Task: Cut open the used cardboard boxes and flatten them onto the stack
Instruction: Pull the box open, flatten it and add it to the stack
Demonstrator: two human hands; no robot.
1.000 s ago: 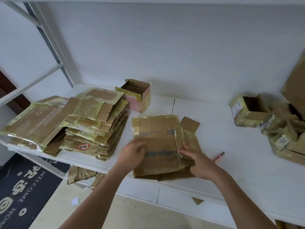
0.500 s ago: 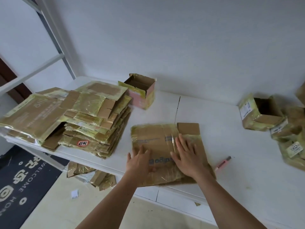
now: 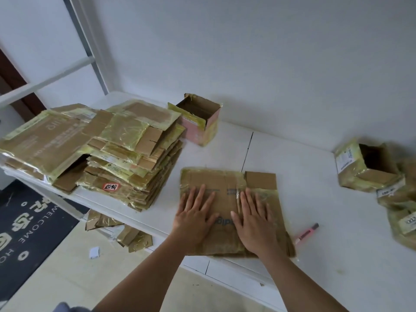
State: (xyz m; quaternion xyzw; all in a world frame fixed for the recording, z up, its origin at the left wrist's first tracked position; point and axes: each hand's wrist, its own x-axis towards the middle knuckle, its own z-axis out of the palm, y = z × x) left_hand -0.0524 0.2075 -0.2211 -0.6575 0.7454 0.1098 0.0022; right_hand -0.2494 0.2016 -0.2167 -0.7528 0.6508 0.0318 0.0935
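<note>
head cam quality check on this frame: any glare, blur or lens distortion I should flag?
Head view: wide-angle bowing bends the shelf frame and table edge; glossy tape on the stack throws yellow-green glare; lighting is soft and even, with only faint shadows under both hands, left hand, right hand, on the flattened box; boxes at the right edge are smeared.

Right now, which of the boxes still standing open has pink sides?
The open box at the back beside the stack; its walls are pink under the tape. The open box on the right is plain brown with white labels.
</note>
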